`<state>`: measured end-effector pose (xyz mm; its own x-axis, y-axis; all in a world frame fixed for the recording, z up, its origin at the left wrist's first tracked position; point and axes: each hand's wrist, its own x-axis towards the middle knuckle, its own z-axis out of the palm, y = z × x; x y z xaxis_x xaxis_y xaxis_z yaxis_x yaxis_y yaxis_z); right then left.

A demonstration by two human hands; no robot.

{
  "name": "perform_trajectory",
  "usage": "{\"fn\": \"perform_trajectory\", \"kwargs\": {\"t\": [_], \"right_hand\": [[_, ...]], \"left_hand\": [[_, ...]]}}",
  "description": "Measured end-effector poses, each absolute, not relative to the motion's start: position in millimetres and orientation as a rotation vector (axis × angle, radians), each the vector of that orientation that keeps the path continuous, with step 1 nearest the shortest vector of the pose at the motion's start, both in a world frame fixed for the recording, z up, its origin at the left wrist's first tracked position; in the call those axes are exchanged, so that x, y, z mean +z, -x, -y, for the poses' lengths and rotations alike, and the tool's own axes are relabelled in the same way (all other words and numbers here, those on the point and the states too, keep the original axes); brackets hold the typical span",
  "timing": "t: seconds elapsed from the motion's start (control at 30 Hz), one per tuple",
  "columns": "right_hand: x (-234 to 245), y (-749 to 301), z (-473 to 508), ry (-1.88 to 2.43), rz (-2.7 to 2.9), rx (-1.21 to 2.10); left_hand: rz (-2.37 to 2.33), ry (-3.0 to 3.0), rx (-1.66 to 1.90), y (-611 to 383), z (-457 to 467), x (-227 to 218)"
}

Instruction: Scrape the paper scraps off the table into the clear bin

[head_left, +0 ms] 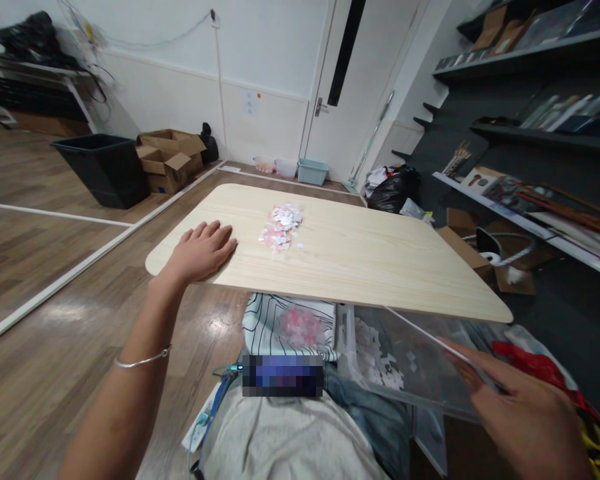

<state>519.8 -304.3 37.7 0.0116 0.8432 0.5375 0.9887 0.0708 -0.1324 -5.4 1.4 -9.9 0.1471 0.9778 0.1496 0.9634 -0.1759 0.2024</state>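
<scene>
My left hand (205, 250) lies flat on the left end of the pale wooden table (380, 247), fingers stretched out. To its right, apart from it, is a small pile of white and pink scraps (283, 227). My right hand (525, 407), lower right, closes on a long, thin, pale stick-like tool (430, 337); its exact kind is blurred. The tool's far end points towards the table's front edge. Beneath it is a clear plastic bin (350, 347) with white pieces (380, 360) inside. More pinkish pieces (303, 327) lie on a white cloth with black lines (263, 327).
Beyond the table stand a black bin (105, 170), cardboard boxes (173, 153) and a light blue tub (313, 172) by the wall. Dark shelves (545, 137) with tools line the right side. An open cardboard box (467, 250) sits below them.
</scene>
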Motion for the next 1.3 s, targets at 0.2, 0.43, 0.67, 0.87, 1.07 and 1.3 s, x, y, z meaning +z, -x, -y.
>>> {"fn": "perform_trajectory", "kwargs": {"t": [0.2, 0.43, 0.67, 0.87, 1.07, 1.3], "right_hand": [[80.1, -495.4, 275.7, 1.661, 1.918, -0.494], [112.1, -472.2, 212.0, 1.37, 2.113, -0.559], [150.7, -397.2, 133.9, 2.183, 2.277, -0.486], [161.1, -352.9, 109.1, 2.333, 2.375, -0.522], [152.9, -341.6, 122.6, 2.222, 2.504, -0.527], [155.5, -342.4, 156.2, 2.117, 2.656, -0.481]], "left_hand": [[-1.999, -2.349, 0.35, 4.0, -0.6, -10.4], [-2.001, -2.348, 0.343, 5.6, -2.0, -10.7], [-2.003, -2.337, 0.264, 2.9, 1.5, -3.3], [-1.974, -2.352, 0.315, 4.9, 0.3, -4.9], [-1.973, -2.349, 0.302, 3.7, 0.5, -4.6], [-1.996, -2.349, 0.325, 2.4, 1.5, -6.5]]}}
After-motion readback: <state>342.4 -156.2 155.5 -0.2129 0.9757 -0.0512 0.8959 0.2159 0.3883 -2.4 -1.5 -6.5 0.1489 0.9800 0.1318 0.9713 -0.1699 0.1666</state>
